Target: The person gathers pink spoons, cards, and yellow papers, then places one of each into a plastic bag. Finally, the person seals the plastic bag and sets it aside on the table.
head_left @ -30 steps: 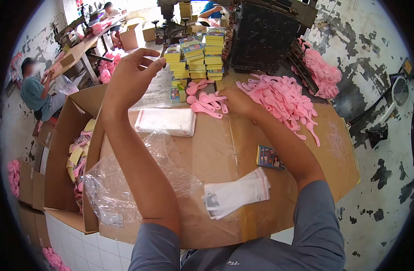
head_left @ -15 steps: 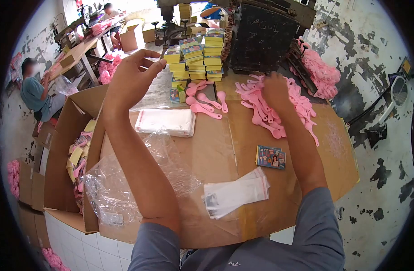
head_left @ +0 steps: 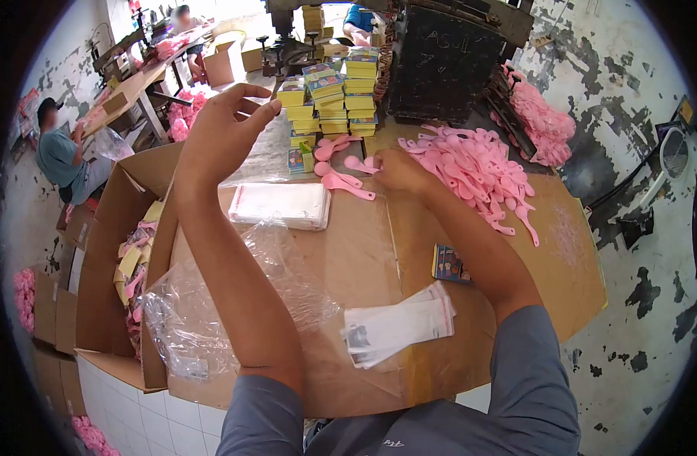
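My left hand [head_left: 225, 135] is raised beside the stacked card packs [head_left: 323, 95], its fingertips pinched on a thin dark piece too small to make out. Near the centre, my right hand [head_left: 401, 172] has its fingers closed at the handle end of a pink spoon [head_left: 356, 163]. Other pink spoons [head_left: 345, 183] lie just left of it. A large pile of pink spoons [head_left: 477, 167] is to its right. Below my left hand sits a stack of clear plastic sleeves [head_left: 280, 205].
Loose sleeves [head_left: 398, 327], a card pack [head_left: 447, 263] partly under my right forearm, and crumpled clear plastic [head_left: 211, 311] lie on the cardboard surface [head_left: 356, 258]. An open carton [head_left: 160, 304] stands left, a black box [head_left: 442, 64] behind. People sit at the far left.
My right hand has moved left from the spoon pile to the small spoon group and closed on a spoon, which has shifted right. My left hand has stayed in place.
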Action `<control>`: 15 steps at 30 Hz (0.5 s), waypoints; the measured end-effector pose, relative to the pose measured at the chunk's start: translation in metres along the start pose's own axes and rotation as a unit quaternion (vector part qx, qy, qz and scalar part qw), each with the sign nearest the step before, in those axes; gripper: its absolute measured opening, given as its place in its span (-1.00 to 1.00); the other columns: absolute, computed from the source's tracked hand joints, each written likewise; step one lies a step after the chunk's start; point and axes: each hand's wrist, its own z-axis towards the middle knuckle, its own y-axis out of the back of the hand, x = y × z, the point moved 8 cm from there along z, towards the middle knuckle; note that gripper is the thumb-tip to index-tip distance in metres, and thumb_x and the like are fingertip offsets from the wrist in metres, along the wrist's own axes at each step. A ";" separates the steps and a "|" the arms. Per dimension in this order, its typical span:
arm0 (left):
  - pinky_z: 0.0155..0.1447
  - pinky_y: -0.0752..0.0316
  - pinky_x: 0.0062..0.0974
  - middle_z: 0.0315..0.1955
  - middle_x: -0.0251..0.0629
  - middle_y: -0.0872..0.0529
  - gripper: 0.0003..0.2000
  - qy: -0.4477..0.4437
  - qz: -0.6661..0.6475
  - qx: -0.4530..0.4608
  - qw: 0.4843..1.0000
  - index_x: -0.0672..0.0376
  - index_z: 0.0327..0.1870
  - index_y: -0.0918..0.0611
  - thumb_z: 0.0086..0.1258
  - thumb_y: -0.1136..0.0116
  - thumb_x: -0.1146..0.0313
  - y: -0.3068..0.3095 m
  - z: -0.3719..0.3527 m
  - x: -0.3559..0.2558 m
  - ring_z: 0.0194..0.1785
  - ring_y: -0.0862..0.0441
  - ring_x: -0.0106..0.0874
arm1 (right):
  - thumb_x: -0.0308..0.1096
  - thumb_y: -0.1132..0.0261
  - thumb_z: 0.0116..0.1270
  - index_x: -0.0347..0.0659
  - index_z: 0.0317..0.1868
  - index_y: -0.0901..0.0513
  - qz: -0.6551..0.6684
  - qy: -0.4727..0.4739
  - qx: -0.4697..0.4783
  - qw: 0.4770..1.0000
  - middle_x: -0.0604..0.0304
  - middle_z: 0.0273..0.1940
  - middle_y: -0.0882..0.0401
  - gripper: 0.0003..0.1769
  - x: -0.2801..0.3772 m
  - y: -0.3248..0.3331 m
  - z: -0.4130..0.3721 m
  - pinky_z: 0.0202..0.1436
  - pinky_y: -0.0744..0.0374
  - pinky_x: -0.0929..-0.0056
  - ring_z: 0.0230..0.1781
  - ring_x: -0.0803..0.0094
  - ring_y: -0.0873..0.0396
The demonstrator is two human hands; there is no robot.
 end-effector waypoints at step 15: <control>0.04 -0.58 -0.48 -0.21 -0.13 -0.84 -0.54 0.002 0.002 0.001 1.000 0.34 0.18 -0.67 0.46 -0.32 0.12 0.001 -0.002 -0.003 -0.13 -0.76 -0.45 | -0.23 -0.47 0.21 -0.29 -0.06 -0.72 -0.361 -0.025 -0.249 0.898 -0.12 -0.07 -0.69 -0.63 -0.022 0.122 -0.079 0.04 -0.58 -0.02 -0.02 -0.06 -0.65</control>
